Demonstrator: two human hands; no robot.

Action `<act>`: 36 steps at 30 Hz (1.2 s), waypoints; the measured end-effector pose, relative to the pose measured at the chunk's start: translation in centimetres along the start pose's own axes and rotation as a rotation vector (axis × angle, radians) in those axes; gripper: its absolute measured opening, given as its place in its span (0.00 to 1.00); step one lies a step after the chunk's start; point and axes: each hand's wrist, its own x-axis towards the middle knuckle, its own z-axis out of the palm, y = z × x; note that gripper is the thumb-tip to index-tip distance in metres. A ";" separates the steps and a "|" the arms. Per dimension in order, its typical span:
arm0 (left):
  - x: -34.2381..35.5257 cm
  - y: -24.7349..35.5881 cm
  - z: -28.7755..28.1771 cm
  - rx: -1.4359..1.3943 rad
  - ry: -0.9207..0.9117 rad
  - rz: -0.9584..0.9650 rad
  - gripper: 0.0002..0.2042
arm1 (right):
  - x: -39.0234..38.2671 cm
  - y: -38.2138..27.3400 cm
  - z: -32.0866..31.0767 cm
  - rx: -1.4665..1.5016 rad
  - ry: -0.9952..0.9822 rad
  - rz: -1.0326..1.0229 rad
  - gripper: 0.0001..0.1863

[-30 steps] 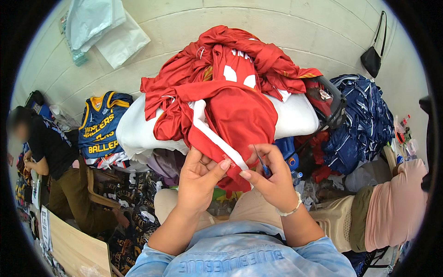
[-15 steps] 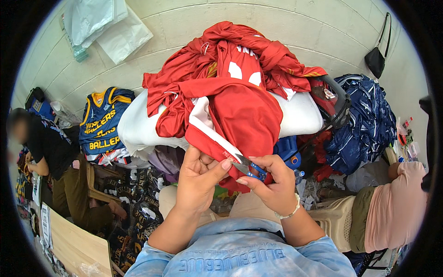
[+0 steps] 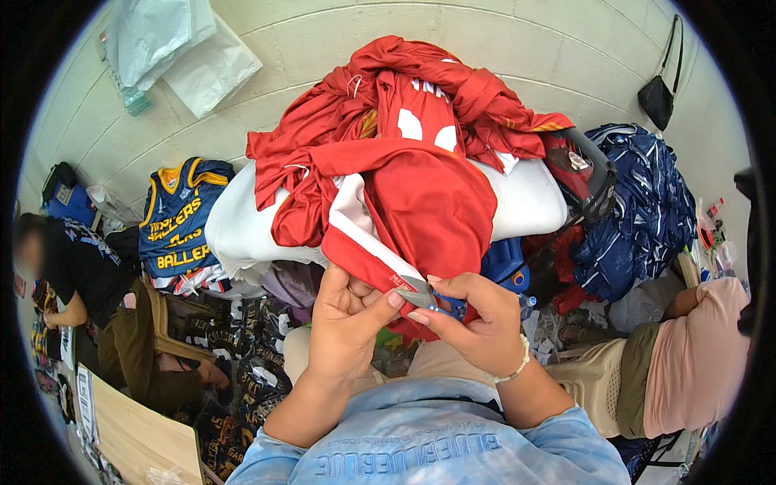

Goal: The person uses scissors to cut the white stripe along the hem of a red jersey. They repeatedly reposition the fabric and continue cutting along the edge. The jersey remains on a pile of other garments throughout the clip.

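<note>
A red jersey (image 3: 432, 202) with a white band along its edge lies draped over a white padded board (image 3: 529, 202) in front of me. Thumb and fingers of my left hand (image 3: 347, 315) pinch the red hem near its lower corner. My right hand (image 3: 485, 315) is closed around small thread snips (image 3: 420, 296) with silver blades and blue handles, mostly covered by the fingers. Their blades lie against the hem, beside my left thumb and a small marking on the white band. Whether any thread is between the blades is too small to tell.
More red jerseys (image 3: 404, 61) are heaped behind. Navy jerseys (image 3: 182, 218) hang at left, and a navy pile (image 3: 634, 210) rises at right. A person in black (image 3: 89, 275) sits left; another in a pink top (image 3: 695, 356) sits right near a beige plastic chair (image 3: 590, 392).
The right-hand fingers have shifted over the snips' blue handles, and the blades now look closer together against the hem. My left hand keeps its pinch, with the hem slightly moved.
</note>
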 end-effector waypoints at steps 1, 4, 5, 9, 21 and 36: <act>0.0 0.0 0.0 0.006 -0.008 0.004 0.27 | 0.0 0.0 -0.1 -0.012 -0.013 0.013 0.17; 0.0 0.1 -0.2 0.022 -0.003 0.012 0.24 | 0.0 -0.1 0.1 -0.022 -0.013 0.026 0.16; 0.0 0.1 -0.2 0.029 0.014 0.003 0.23 | 0.1 0.0 0.2 -0.023 -0.014 0.030 0.15; 0.0 0.2 -0.3 0.033 0.010 -0.003 0.23 | 0.4 0.1 0.6 -0.082 0.005 0.008 0.13; 0.4 0.1 -0.9 0.024 0.140 -0.009 0.25 | -0.6 1.9 0.7 0.247 -0.140 0.456 0.12; 0.3 0.3 -0.4 0.054 0.034 -0.010 0.30 | -0.9 0.5 -0.5 -0.006 -0.033 0.004 0.17</act>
